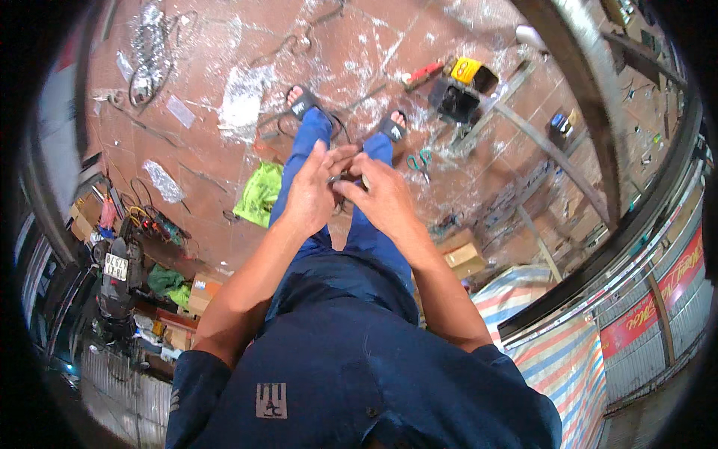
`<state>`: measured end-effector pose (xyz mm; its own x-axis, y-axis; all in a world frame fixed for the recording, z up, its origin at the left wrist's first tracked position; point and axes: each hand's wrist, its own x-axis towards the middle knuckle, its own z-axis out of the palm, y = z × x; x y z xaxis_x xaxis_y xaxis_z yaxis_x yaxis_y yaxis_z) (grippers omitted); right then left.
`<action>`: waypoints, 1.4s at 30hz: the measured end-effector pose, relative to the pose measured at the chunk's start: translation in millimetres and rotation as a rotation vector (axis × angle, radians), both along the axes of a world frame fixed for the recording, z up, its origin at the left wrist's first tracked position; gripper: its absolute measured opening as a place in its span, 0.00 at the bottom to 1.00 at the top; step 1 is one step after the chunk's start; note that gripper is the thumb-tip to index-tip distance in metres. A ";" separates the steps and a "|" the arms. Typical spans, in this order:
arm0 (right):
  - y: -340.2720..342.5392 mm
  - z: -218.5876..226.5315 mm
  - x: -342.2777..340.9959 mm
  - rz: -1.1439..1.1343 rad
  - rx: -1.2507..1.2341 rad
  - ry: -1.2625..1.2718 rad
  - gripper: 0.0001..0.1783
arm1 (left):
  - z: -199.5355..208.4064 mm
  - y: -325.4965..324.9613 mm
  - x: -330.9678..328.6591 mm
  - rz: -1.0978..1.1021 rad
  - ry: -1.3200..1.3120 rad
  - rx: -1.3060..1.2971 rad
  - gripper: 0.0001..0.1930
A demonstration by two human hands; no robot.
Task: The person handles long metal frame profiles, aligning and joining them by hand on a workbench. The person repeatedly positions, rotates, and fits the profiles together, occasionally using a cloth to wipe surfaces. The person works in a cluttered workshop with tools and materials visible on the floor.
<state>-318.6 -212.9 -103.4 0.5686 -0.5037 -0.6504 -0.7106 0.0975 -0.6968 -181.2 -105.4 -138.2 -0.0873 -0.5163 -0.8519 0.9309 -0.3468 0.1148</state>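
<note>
Right hand (pixel 381 194) curling beside open left hand (pixel 310 191)

Between them, a small metallic piece (pixel 334 179) is showing, clamped or loose I cannot tell. Handling seems unfinished. Teal-handled scissors (pixel 421 165) are lying right of the grip.

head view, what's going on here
A person has both hands close together in front of their legs. The left hand and right hand meet at a small greyish thing, too small to identify. Teal-handled scissors and a bright green cloth lie on the littered floor.
</note>
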 end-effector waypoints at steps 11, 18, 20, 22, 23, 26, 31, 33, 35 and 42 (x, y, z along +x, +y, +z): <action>-40.1 -198.8 -171.3 -0.164 0.089 0.288 0.16 | -150.0 -25.2 -109.3 -0.726 -0.466 0.048 0.30; -133.9 -389.0 -299.6 -0.187 -0.244 0.644 0.24 | -196.8 93.5 -61.0 -1.316 -1.156 0.144 0.19; -172.3 -442.8 -324.6 -0.062 -0.400 0.625 0.25 | -200.9 103.1 -65.0 -1.354 -1.257 0.074 0.17; -206.8 -472.5 -335.1 -0.005 -0.524 0.676 0.26 | -205.9 106.3 -67.4 -1.417 -1.280 0.053 0.15; -229.7 -485.2 -324.4 0.007 -0.569 0.761 0.26 | -207.4 105.3 -75.6 -1.432 -1.274 0.084 0.15; -319.1 -541.7 -356.2 0.340 -0.801 0.799 0.25 | -217.3 99.9 -83.2 -1.465 -1.249 0.090 0.15; -449.9 -657.6 -395.7 1.078 -0.566 0.848 0.27 | -225.0 95.5 -88.4 -1.481 -1.177 0.112 0.17; -471.4 -689.0 -408.3 1.229 -0.466 0.807 0.29 | -228.8 93.6 -88.7 -1.489 -1.157 0.108 0.20; -473.4 -699.5 -444.0 1.037 -0.667 0.595 0.32 | -234.2 89.5 -83.8 -1.505 -1.121 0.091 0.20; -420.9 -696.1 -420.2 0.988 -0.634 0.928 0.28 | -229.5 72.0 -80.0 -1.511 -1.136 0.096 0.20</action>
